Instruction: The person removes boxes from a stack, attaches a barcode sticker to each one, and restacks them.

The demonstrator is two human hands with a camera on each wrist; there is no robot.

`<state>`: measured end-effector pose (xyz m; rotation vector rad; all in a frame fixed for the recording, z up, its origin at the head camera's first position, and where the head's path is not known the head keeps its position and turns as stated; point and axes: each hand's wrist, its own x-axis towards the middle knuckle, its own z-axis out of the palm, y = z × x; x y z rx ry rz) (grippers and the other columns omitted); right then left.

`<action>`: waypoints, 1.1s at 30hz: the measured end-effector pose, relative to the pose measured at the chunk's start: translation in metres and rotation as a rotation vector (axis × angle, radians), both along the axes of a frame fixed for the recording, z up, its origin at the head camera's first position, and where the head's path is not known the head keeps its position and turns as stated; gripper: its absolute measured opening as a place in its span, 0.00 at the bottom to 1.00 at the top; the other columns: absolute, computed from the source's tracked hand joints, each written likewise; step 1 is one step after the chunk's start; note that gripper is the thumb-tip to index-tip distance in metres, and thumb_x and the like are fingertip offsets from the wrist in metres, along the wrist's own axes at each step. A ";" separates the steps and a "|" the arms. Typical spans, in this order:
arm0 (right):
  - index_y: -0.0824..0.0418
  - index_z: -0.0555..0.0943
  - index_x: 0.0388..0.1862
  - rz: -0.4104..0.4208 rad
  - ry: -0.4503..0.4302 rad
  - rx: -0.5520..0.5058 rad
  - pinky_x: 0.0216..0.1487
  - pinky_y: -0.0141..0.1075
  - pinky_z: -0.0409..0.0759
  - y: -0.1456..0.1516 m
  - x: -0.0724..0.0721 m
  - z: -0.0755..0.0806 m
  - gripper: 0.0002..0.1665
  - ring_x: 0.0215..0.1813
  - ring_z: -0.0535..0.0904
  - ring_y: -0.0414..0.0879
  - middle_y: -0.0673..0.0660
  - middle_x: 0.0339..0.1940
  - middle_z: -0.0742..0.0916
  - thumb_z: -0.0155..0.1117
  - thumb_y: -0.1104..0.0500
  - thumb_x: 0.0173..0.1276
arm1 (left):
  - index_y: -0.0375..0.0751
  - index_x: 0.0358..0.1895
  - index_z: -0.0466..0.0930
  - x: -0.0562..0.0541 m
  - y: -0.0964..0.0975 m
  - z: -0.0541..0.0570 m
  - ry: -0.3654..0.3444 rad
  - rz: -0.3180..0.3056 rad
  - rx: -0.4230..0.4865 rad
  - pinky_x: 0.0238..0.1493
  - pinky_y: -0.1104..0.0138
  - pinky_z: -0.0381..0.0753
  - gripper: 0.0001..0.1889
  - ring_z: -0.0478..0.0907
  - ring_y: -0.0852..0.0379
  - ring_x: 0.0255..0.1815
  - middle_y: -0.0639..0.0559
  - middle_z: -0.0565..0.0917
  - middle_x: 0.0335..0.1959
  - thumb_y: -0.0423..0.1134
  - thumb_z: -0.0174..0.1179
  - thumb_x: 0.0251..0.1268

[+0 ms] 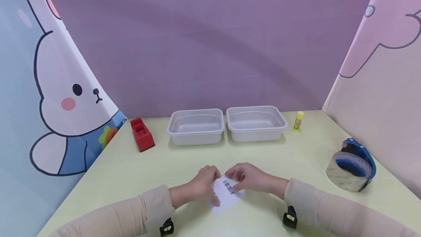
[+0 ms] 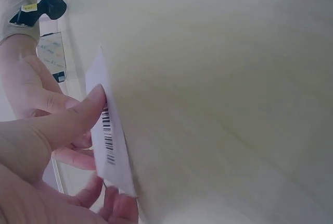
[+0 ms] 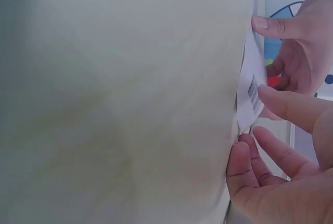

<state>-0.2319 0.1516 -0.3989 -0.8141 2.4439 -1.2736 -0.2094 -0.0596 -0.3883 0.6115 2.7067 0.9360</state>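
A small white piece of paper (image 1: 224,201) with a black barcode lies low over the table, near its front middle. My left hand (image 1: 203,185) holds its left side; in the left wrist view the thumb (image 2: 83,112) rests on the printed face while the fingers curl at the edge. From the other side my right hand (image 1: 251,178) pinches the paper's upper right part. In the right wrist view the right thumb (image 3: 291,104) touches beside the barcode (image 3: 253,92). Whether the paper is folded, I cannot tell.
Two white plastic tubs (image 1: 196,133) (image 1: 257,134) stand side by side at the back. Left of them lies a red stapler-like tool (image 1: 143,138). A yellow glue stick (image 1: 298,121) stands at the back right. A clear tape roll in a blue dispenser (image 1: 348,173) sits at the right.
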 end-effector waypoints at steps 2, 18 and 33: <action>0.68 0.81 0.51 -0.002 -0.010 -0.004 0.40 0.27 0.77 0.000 0.000 0.000 0.25 0.41 0.76 0.46 0.58 0.41 0.84 0.73 0.69 0.51 | 0.40 0.47 0.69 -0.001 0.000 -0.002 -0.019 -0.011 0.029 0.49 0.60 0.77 0.36 0.73 0.54 0.43 0.48 0.79 0.41 0.28 0.80 0.27; 0.66 0.85 0.46 -0.050 0.081 -0.080 0.43 0.31 0.83 0.005 -0.004 0.010 0.15 0.39 0.81 0.44 0.58 0.37 0.88 0.71 0.65 0.58 | 0.39 0.47 0.84 -0.021 -0.006 -0.005 -0.026 -0.019 0.387 0.36 0.74 0.78 0.12 0.79 0.64 0.33 0.47 0.86 0.33 0.29 0.63 0.60; 0.63 0.85 0.50 -0.028 0.194 -0.205 0.38 0.33 0.84 0.004 -0.004 0.043 0.20 0.36 0.81 0.38 0.57 0.37 0.89 0.73 0.59 0.58 | 0.34 0.47 0.82 -0.024 -0.009 0.040 -0.147 0.016 0.465 0.42 0.71 0.81 0.11 0.81 0.63 0.36 0.45 0.88 0.37 0.33 0.64 0.62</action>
